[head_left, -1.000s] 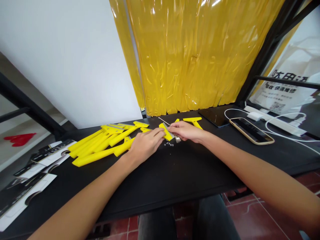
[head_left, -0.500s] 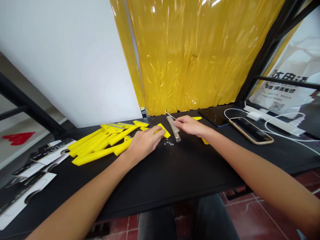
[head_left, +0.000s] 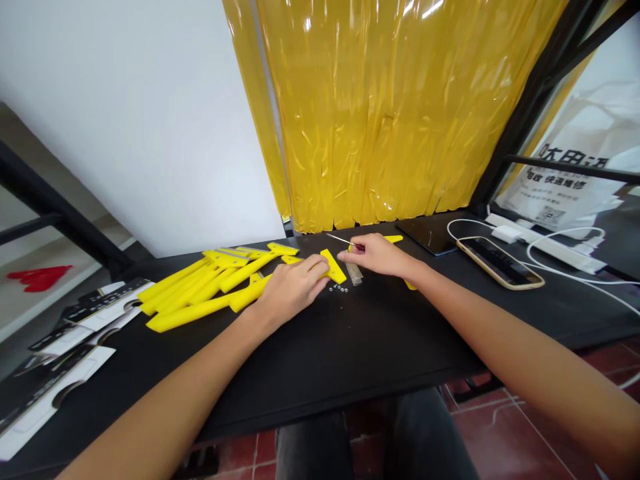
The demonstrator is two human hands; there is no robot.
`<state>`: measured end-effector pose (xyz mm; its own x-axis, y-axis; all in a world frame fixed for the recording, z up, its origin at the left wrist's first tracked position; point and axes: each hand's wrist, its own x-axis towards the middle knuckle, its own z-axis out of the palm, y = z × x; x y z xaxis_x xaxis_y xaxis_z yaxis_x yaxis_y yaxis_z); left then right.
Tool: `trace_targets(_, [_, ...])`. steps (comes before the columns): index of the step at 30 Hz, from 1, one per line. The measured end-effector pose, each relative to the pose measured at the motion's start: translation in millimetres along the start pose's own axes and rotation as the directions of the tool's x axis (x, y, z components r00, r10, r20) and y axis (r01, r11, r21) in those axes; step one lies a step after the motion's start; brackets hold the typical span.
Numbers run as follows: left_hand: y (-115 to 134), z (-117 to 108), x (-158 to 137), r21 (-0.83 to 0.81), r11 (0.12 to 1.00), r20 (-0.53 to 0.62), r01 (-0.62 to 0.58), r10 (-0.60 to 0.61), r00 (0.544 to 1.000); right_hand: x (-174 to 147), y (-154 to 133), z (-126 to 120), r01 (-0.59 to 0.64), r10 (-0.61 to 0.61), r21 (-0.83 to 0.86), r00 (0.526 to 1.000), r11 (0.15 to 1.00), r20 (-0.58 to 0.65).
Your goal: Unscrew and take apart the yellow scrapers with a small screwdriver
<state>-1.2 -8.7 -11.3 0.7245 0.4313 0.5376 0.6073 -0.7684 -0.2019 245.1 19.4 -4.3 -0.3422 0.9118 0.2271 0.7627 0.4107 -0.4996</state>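
My left hand (head_left: pixel 294 284) is closed on a yellow scraper (head_left: pixel 334 267), whose flat head with small holes sticks out past the fingertips. The handle is mostly hidden under the hand. In my right hand (head_left: pixel 381 255) is a thin screwdriver (head_left: pixel 340 239), its metal shaft pointing up and left; my thumb reaches out close to the scraper head. Just below the head lie several small nuts (head_left: pixel 339 289). A clear plastic strip (head_left: pixel 354 274) lies partly under my right hand. Left of my left hand is a pile of yellow scrapers (head_left: pixel 197 288). Another yellow piece (head_left: pixel 394 239) shows behind my right hand.
Black-and-white card sleeves (head_left: pixel 75 373) lie at the table's left. To the right are a phone in a tan case (head_left: pixel 500 261), a dark tablet (head_left: pixel 427 236), and a white power strip (head_left: pixel 550 243) with cables. A yellow plastic curtain (head_left: pixel 385 120) hangs behind the black table (head_left: pixel 350 367).
My right hand has moved slightly left, toward the scraper head, covering more of the clear strip. The screwdriver lies flatter. The scraper has shifted a little right and down.
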Motion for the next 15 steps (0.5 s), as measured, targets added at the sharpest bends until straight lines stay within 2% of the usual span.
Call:
trace_targets(2, [-1, 0, 0, 0.015, 0.999, 0.004, -0.029, 0.029, 1.0, -4, -7, -3, 0.129, -0.138, 0.134, 0.988, 0.983, 0.063])
trace_targets(4, [-1, 0, 0, 0.027, 0.996, -0.001, -0.087, 0.087, 0.996, -7, -11, -4, 0.18, -0.203, 0.155, 0.969, 0.971, 0.142])
trace_targets(8, [-1, -2, 0, 0.011, 0.978, -0.034, -0.206, 0.206, 0.978, -9, -13, -3, 0.203, -0.219, 0.085, 0.936, 0.975, 0.275])
trace_targets(15, [0, -7, 2, 0.009, 0.966, 0.021, -0.259, 0.259, 0.966, -13, -11, -9, 0.22, -0.205, -0.02, 0.933, 0.975, 0.295])
